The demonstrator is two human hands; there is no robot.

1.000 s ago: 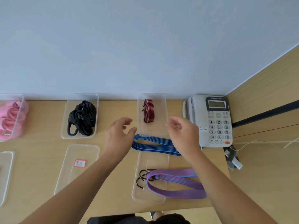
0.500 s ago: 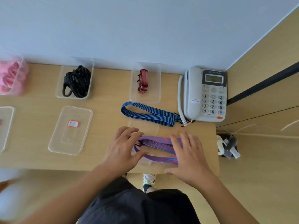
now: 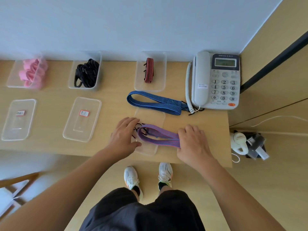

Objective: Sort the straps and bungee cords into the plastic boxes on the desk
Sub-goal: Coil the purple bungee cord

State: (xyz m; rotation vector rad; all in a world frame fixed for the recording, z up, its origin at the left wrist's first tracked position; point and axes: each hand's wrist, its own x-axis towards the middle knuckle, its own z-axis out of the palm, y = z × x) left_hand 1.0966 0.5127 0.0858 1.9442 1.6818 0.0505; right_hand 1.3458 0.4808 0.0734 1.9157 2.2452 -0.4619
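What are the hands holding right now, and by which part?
The right hand grips the purple bungee cord at its folded right end. The left hand rests flat at its hook end, gripping nothing.

The desk [image 3: 108, 104] is matt pale wood-grain; the boxes [image 3: 150, 87] are clear, glossy plastic; the purple strap [image 3: 160, 139] is ribbed woven cloth.

Purple striped strap [image 3: 158, 137], blue striped strap [image 3: 155, 101], red-black striped strap [image 3: 148, 70], pink straps [image 3: 31, 73].
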